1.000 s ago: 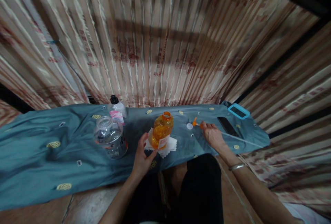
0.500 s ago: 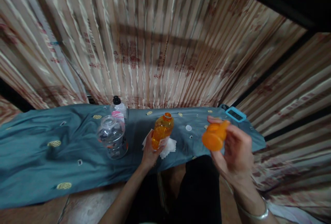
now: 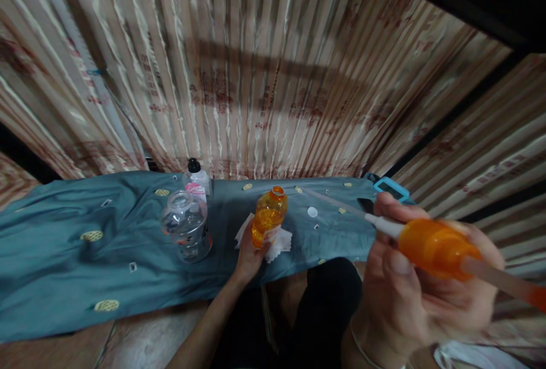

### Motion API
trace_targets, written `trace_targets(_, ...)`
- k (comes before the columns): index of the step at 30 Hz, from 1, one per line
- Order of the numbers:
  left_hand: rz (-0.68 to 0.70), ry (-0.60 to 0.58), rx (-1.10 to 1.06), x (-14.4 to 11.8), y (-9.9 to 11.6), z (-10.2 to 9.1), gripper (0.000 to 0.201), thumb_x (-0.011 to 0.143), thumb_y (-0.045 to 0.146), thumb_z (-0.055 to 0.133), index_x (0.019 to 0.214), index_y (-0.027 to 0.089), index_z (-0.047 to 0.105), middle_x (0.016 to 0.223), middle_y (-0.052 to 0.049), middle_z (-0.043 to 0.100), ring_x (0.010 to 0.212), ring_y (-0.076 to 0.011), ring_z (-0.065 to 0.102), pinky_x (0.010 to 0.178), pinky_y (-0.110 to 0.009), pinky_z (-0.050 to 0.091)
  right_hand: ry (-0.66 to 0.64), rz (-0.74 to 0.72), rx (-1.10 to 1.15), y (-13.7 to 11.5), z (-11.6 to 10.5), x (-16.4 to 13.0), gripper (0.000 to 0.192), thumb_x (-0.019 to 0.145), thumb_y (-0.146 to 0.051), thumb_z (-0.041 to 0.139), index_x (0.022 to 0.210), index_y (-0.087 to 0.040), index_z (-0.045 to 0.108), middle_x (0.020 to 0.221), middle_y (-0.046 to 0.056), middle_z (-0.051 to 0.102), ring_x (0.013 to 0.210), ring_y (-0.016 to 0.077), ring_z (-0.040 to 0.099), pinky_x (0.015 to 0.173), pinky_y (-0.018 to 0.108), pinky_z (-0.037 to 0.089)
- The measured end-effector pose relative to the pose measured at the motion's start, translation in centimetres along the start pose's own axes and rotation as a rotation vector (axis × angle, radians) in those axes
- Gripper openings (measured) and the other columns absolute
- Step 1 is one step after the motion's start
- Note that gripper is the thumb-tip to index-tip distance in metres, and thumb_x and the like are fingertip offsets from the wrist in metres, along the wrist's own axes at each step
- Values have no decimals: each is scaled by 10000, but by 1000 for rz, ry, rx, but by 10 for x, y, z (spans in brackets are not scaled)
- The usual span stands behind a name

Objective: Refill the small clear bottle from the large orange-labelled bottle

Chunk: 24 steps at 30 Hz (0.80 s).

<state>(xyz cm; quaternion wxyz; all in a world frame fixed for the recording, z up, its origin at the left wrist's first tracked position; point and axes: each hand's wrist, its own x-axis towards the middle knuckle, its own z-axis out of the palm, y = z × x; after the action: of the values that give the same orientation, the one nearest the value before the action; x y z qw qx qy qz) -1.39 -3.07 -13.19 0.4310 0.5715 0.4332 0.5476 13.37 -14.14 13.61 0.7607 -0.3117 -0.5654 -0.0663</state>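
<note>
On the blue-green cloth-covered table (image 3: 63, 255), the left hand (image 3: 251, 252) is wrapped around the bottom of the open orange plastic bottle (image 3: 268, 216), which stands on a white paper napkin (image 3: 282, 240) close to the near edge. At 3 o'clock from it, up off the table, the right hand (image 3: 420, 295) grips the orange pump top with its white tube (image 3: 430, 247). At 9 o'clock stands a clear plastic jar (image 3: 186, 231), with bare cloth beyond.

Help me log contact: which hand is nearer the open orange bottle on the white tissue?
Left. The left hand grips the orange bottle at its base; the right hand is raised well off to its right, holding the orange pump top.
</note>
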Motion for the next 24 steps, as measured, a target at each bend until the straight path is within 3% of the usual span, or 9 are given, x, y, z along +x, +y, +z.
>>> trace_targets(2,13,0,1,0,-1,0,825,828,660,817,1485,219,585,1505,-178,679,1450,-395,617,1275,-564,443,103,9,91,-4,15,5,468,882,-181,812,1328,-307,747,1119,29,667,1130,258,722,1213,543,538)
trace_targets(5,17,-2,-9,-1,-4,1,842,833,678,803,1495,216,565,1517,-190,669,1464,-405,606,1282,-598,431,164,13,113,-13,29,11,393,883,-194,821,1258,-302,779,1113,12,646,1068,216,719,1160,487,580)
trace_targets(9,24,-11,-11,-2,-7,1,844,852,669,787,1515,210,536,1523,-202,661,1468,-409,603,1289,-621,416,191,49,143,-19,31,11,337,901,-185,794,1220,-290,781,1119,3,649,1055,195,729,1141,468,595)
trace_targets(13,4,-36,18,-1,-5,-1,829,857,653,773,1517,218,524,1560,-190,633,1508,-398,568,1312,-600,388,90,131,220,-10,26,7,400,900,-167,813,1276,-276,731,1137,-14,776,1153,218,756,1184,521,554)
trace_targets(17,-73,-39,57,1,3,-5,885,817,586,818,1541,203,482,1567,-190,617,1491,-381,581,1295,-568,413,-15,242,324,11,29,18,355,944,-126,767,1267,-240,673,1183,9,795,1181,192,761,1174,461,545)
trace_targets(20,-81,-13,49,7,16,-7,1002,730,529,911,1565,215,455,1582,-178,598,1479,-380,580,1284,-567,419,-169,397,305,39,37,34,304,939,-288,797,1186,-263,622,1157,28,782,1165,192,757,1103,407,565)
trace_targets(24,-7,-11,-35,22,36,-4,1011,667,488,970,1525,220,508,1547,-168,617,1456,-385,585,1276,-574,418,-384,569,250,90,50,39,444,806,-504,882,1077,-280,610,1091,29,771,1072,210,751,998,389,596)
